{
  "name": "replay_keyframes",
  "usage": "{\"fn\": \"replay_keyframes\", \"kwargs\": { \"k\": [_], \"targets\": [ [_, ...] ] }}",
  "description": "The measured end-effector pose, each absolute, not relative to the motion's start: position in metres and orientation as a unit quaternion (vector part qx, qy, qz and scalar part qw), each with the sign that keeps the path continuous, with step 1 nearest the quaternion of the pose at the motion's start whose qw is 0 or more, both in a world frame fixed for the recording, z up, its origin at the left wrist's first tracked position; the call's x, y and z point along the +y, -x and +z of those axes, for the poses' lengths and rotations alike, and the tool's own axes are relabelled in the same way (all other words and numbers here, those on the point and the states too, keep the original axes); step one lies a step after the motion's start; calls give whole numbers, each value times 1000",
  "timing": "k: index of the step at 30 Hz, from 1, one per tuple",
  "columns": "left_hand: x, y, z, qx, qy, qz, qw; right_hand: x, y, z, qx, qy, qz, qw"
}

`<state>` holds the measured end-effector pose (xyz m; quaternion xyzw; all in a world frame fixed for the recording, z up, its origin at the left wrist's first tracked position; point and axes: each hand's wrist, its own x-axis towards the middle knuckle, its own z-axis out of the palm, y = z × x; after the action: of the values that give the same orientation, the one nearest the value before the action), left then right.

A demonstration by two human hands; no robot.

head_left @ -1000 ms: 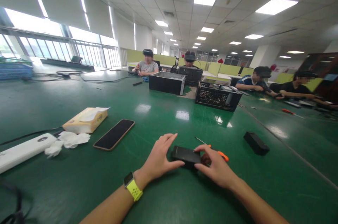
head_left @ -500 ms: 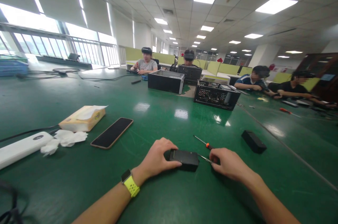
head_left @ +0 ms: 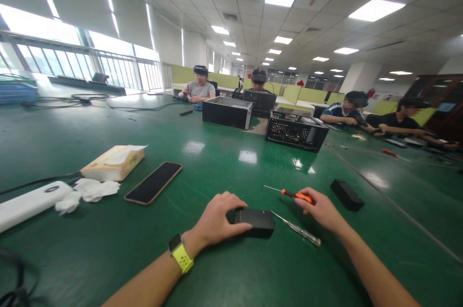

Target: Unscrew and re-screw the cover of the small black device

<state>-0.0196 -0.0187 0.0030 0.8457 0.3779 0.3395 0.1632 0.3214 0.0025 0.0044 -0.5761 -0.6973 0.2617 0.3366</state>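
Observation:
My left hand [head_left: 221,219] is closed around the left end of a small black rectangular box [head_left: 259,221] that lies on the green tabletop, thumb along its near side and fingers behind. My right hand [head_left: 320,209] pinches the handle end of an orange-and-black screwdriver [head_left: 289,194], whose thin shaft points left, beyond the box. Between the box and my right wrist lies a second screwdriver [head_left: 302,233] with a clear handle, its tip close to the box's right end. Another similar black box [head_left: 347,194] rests farther right.
On the left are a phone [head_left: 155,182], a tissue pack [head_left: 115,162], crumpled tissues [head_left: 93,189] and a white power bank-like bar [head_left: 34,203]. Two open computer cases [head_left: 227,112] stand ahead. Several people sit across the table. A red screwdriver [head_left: 390,153] lies far right.
My right hand has let go of the clear-handled screwdriver, now lying on the table, and moved up and right onto the orange one. My left hand stays on the box, which has shifted slightly.

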Motion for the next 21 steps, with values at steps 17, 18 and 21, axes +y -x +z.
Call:
{"fn": "replay_keyframes", "kwargs": {
  "k": [17, 18, 21],
  "targets": [
    [-20, 16, 2, 366, -832, 364, 203, -10, -306, 20, -570, 446, 410, 556],
    [-20, 16, 2, 364, -833, 363, 203, -10, -305, 20, -573, 447, 408, 552],
    [-19, 16, 1, 360, -835, 364, 202, -10, -305, 19, -582, 452, 396, 548]
  ]
}}
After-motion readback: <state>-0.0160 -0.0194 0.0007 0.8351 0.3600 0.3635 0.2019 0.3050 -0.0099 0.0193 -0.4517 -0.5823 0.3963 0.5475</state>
